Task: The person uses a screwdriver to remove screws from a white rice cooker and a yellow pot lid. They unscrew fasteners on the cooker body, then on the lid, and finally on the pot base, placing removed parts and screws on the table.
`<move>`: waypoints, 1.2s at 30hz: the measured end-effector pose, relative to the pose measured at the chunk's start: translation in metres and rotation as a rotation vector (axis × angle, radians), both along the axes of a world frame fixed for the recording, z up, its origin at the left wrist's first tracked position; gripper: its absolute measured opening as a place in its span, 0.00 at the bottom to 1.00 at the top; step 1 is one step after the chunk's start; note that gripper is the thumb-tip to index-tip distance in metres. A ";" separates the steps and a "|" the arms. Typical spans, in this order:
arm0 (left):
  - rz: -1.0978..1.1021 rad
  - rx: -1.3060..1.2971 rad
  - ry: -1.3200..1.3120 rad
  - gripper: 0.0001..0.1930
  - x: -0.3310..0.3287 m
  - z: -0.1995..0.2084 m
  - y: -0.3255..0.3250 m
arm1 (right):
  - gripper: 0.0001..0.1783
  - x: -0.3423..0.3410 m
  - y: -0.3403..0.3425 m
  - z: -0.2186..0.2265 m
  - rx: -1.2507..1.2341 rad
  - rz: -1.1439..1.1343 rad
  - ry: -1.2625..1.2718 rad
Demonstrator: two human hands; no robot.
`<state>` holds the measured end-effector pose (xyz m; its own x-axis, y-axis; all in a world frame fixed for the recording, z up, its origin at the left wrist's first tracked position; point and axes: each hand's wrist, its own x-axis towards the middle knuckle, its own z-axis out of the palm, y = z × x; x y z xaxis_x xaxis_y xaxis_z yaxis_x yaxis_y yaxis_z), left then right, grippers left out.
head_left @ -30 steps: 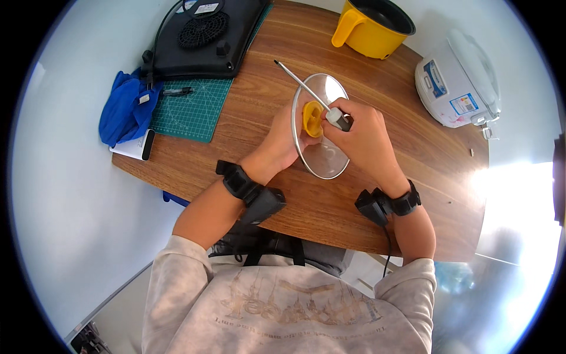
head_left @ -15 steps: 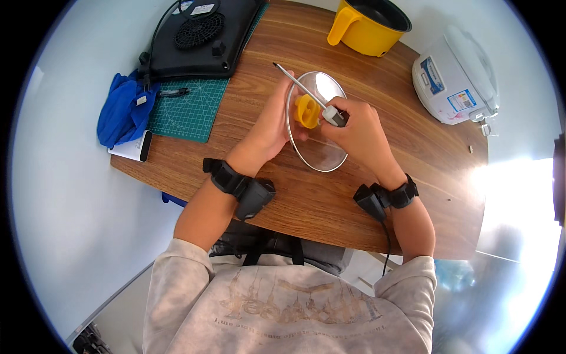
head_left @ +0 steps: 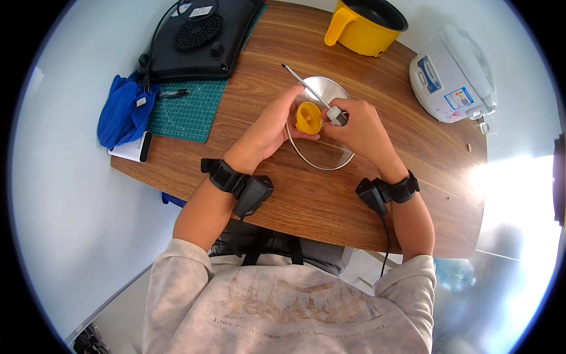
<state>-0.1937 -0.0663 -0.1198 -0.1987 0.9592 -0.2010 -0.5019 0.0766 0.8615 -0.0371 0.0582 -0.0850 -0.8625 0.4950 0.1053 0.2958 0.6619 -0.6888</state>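
Note:
A round glass pot lid [head_left: 328, 152] with a metal rim is held tilted above the table. At its middle sits a yellow lid knob [head_left: 308, 118], its hollow side facing up. My left hand [head_left: 275, 123] grips the lid by its left side, thumb along the rim and fingers reaching beneath the knob. In my right hand [head_left: 361, 128] is a screwdriver [head_left: 337, 115], held by its grey-and-dark handle. Its metal shaft points up and left across the lid, away from the knob. My right fingertips are beside the knob; whether they touch it I cannot tell.
A yellow pot [head_left: 367, 30] stands at the back, with a white rice cooker [head_left: 451, 79] to its right. Far left, a black hot plate [head_left: 200, 44] lies partly over a green cutting mat [head_left: 191, 112]. Nearby are a blue cloth [head_left: 122, 112], a pen [head_left: 174, 94] and a white power bank [head_left: 133, 148].
The lid has shifted slightly right and turned, so the knob's hollow side shows more fully. The screwdriver has moved slightly right with my right hand.

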 end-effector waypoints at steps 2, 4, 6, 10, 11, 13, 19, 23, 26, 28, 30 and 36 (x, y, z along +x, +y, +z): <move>-0.025 0.005 -0.012 0.33 -0.002 0.000 -0.001 | 0.13 0.001 0.000 0.000 0.015 0.015 0.001; -0.039 0.007 -0.024 0.33 -0.002 -0.001 -0.001 | 0.14 0.000 -0.001 0.001 0.020 0.012 -0.017; -0.046 0.010 -0.036 0.33 -0.002 -0.002 0.000 | 0.14 -0.001 -0.002 0.004 -0.010 0.002 -0.016; -0.030 -0.003 -0.017 0.33 0.003 0.004 0.000 | 0.16 -0.002 -0.006 0.003 0.049 0.004 -0.009; -0.017 -0.004 -0.014 0.33 0.005 0.006 -0.001 | 0.17 -0.002 -0.007 0.003 0.056 0.013 -0.008; -0.006 -0.008 -0.015 0.32 0.006 0.007 -0.001 | 0.18 -0.002 -0.009 0.005 0.068 0.029 -0.005; -0.005 -0.003 -0.021 0.31 0.007 0.007 -0.001 | 0.16 -0.002 -0.007 0.003 0.024 0.009 -0.046; -0.011 0.010 -0.005 0.30 0.006 0.005 -0.001 | 0.20 -0.003 -0.007 0.009 0.006 0.019 -0.093; 0.010 -0.010 0.007 0.29 0.007 0.004 0.000 | 0.19 -0.004 -0.008 0.008 0.032 0.026 -0.098; 0.020 -0.015 0.009 0.28 0.007 0.003 0.000 | 0.20 -0.003 -0.008 0.007 0.072 0.043 -0.097; 0.017 -0.002 0.002 0.27 0.007 0.001 0.000 | 0.21 -0.004 -0.009 0.003 0.111 0.022 -0.086; 0.052 -0.018 -0.012 0.26 0.009 -0.001 0.001 | 0.21 -0.004 -0.010 0.003 0.127 0.013 -0.084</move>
